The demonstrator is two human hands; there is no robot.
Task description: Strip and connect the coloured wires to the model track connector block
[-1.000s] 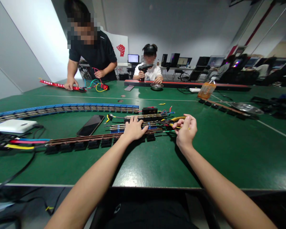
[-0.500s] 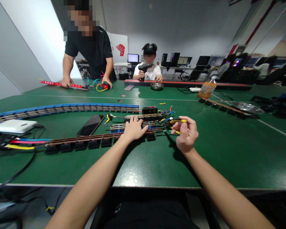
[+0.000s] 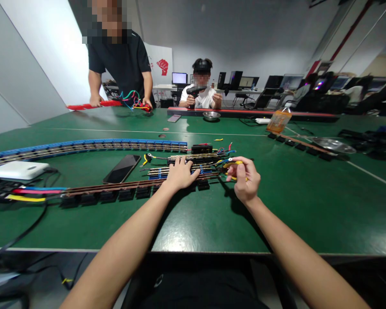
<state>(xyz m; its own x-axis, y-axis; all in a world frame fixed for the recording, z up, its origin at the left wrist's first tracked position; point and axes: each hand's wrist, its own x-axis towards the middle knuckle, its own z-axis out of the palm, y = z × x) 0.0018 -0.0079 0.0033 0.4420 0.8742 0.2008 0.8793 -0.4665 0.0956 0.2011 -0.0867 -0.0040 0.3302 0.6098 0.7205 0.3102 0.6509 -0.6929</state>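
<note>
The person's left hand [image 3: 180, 174] lies flat on a short straight track section with blue sleepers and metal rails [image 3: 165, 171] in the middle of the green counter [image 3: 212, 214], its grip spread and the fingertips pressing the rails down. The right hand [image 3: 244, 180], just right of it, has its grip pressed together around the yellow-handled pliers [image 3: 233, 165], whose nose points left toward the bundle of coloured wires [image 3: 224, 152] at the section's right end. Whether the nose touches a wire cannot be told. Judging by the layout, the work looks partly done: wires already run into a black box [image 3: 202, 149] at the far side of the section, and a yellow wire scrap [image 3: 218, 140] lies loose beyond it, while the wire ends beside the pliers look unfinished. Near the left hand runs a long brown rail strip on black blocks [image 3: 116, 189]; a black smartphone [image 3: 122, 168] lies to the left.
</note>
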